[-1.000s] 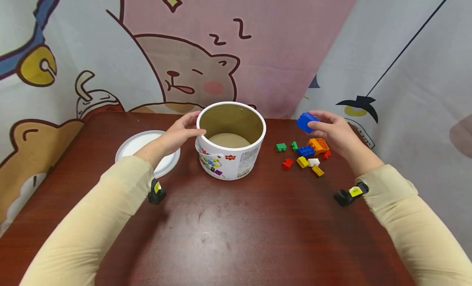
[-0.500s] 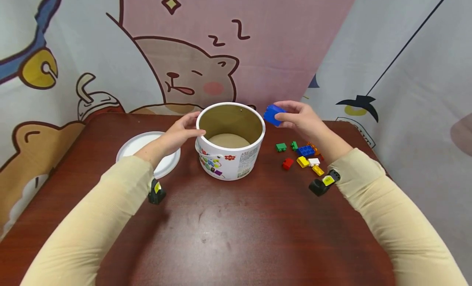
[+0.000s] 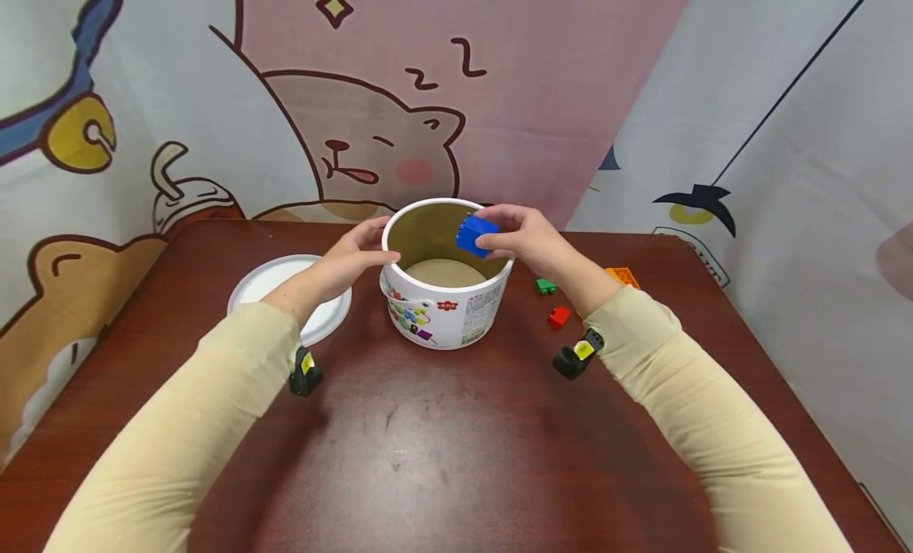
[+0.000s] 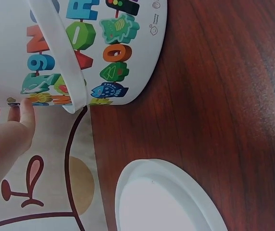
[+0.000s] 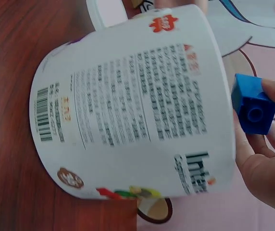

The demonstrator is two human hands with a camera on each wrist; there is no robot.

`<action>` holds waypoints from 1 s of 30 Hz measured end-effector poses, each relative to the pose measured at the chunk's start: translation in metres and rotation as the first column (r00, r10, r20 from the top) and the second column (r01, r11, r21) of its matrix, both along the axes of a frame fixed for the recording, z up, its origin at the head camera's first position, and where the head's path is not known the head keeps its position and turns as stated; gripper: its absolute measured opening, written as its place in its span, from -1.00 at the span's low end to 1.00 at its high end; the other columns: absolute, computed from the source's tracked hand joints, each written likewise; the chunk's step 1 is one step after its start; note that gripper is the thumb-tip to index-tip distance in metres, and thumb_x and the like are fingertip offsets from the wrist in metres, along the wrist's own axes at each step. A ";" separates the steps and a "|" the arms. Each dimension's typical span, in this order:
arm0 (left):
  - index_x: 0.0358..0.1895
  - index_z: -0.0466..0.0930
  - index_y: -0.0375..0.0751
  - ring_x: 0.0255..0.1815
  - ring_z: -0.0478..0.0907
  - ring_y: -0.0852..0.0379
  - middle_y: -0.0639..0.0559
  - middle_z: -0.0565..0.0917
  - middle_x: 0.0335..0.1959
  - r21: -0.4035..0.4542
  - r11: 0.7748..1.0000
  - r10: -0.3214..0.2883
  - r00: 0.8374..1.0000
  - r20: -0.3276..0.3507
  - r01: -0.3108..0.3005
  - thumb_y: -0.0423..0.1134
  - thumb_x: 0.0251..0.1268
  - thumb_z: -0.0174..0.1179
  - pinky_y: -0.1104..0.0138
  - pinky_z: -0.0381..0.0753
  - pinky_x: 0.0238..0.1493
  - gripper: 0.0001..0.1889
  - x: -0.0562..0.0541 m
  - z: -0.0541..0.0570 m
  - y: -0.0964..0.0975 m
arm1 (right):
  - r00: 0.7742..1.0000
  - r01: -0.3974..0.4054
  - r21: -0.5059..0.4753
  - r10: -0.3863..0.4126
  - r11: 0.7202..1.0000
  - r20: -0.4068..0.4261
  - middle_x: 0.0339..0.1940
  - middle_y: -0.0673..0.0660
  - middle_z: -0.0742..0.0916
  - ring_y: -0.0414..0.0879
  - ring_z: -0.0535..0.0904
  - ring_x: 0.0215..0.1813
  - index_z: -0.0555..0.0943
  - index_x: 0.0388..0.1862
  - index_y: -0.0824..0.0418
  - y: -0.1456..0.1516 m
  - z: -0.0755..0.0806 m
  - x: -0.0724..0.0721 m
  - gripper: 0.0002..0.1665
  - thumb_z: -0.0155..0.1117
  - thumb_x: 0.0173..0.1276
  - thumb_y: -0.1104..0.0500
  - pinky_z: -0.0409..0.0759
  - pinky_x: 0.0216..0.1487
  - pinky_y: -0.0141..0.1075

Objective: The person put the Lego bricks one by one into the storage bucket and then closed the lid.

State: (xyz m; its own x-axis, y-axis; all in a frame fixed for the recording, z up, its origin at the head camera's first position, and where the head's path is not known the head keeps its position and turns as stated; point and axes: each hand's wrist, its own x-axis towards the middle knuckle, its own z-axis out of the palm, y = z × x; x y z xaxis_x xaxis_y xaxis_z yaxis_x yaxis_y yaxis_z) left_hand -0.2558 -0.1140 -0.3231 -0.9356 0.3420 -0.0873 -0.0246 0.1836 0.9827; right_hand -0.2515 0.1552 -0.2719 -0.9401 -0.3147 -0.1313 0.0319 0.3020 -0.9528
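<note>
A white bucket [image 3: 445, 327] with printed pictures and text stands on the table, its mouth upward; the part of its floor that shows is bare. My left hand [image 3: 349, 260] holds its left side, thumb at the rim and fingers against the outer wall, as the left wrist view also shows. Over the bucket's right rim, my right hand [image 3: 528, 240] pinches a blue building block [image 3: 475, 236] between thumb and fingers. The right wrist view shows the block's [image 5: 255, 108] hollow underside beside the rim.
A white lid [image 3: 324, 319] lies left of the bucket, partly under my left forearm. Right of the bucket are a red block [image 3: 559, 317], a green block [image 3: 545, 286] and an orange block [image 3: 623, 276]; my right arm hides others. A printed curtain hangs behind the table.
My right hand has carried the blue block leftward, from above the loose blocks to over the bucket's mouth. My left hand has stayed on the bucket.
</note>
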 end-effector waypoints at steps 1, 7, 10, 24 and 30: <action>0.46 -0.03 -0.20 0.38 0.14 -0.19 -0.27 0.17 0.40 0.000 1.000 -0.002 1.000 0.001 0.002 -0.40 0.24 0.10 0.04 0.09 0.43 -0.26 0.000 0.000 0.000 | 1.000 -0.008 0.016 0.008 1.000 -0.005 0.25 0.35 0.46 0.14 0.47 0.16 0.35 0.26 0.38 -0.003 -0.001 0.000 -0.43 0.20 0.27 0.33 0.58 0.08 -0.15; 0.46 -0.02 -0.21 0.39 0.14 -0.18 -0.26 0.17 0.40 -0.010 1.000 -0.004 1.000 -0.008 0.004 -0.38 0.25 0.10 0.04 0.10 0.43 -0.26 0.001 0.002 0.002 | 1.000 -0.017 0.034 0.018 0.999 -0.011 0.18 0.34 0.52 0.04 0.53 0.03 0.37 0.26 0.37 -0.011 -0.002 -0.001 -0.41 0.24 0.23 0.35 0.63 -0.01 -0.20; 0.46 -0.03 -0.20 0.39 0.14 -0.17 -0.26 0.17 0.41 -0.017 1.000 -0.002 1.000 -0.010 0.002 -0.38 0.25 0.11 0.04 0.10 0.42 -0.26 0.002 0.003 0.003 | 1.000 -0.020 0.005 0.020 1.000 -0.014 0.14 0.32 0.53 -0.05 0.53 -0.02 0.36 0.25 0.39 -0.011 -0.002 -0.002 -0.41 0.23 0.23 0.38 0.60 0.05 -0.12; 0.46 -0.01 -0.17 0.39 0.14 -0.16 -0.24 0.17 0.40 -0.018 1.000 0.002 1.000 -0.007 -0.002 -0.37 0.24 0.12 0.04 0.12 0.42 -0.26 0.000 0.001 0.002 | 0.997 0.031 -0.124 -0.039 0.992 -0.065 -0.14 0.01 0.60 -0.19 0.60 -0.16 0.43 0.12 0.33 0.037 0.003 0.005 -0.57 0.22 0.27 0.30 0.65 -0.17 -0.36; 0.46 -0.02 -0.19 0.38 0.15 -0.16 -0.25 0.18 0.40 -0.018 1.000 0.000 1.000 -0.008 -0.001 -0.37 0.24 0.12 0.04 0.13 0.42 -0.26 0.000 0.001 0.000 | 0.994 0.102 -0.048 -0.104 0.994 -0.042 -0.09 -0.09 0.59 -0.27 0.57 -0.10 0.46 0.08 0.12 0.095 -0.012 0.018 -0.62 0.22 0.30 0.12 0.63 -0.16 -0.44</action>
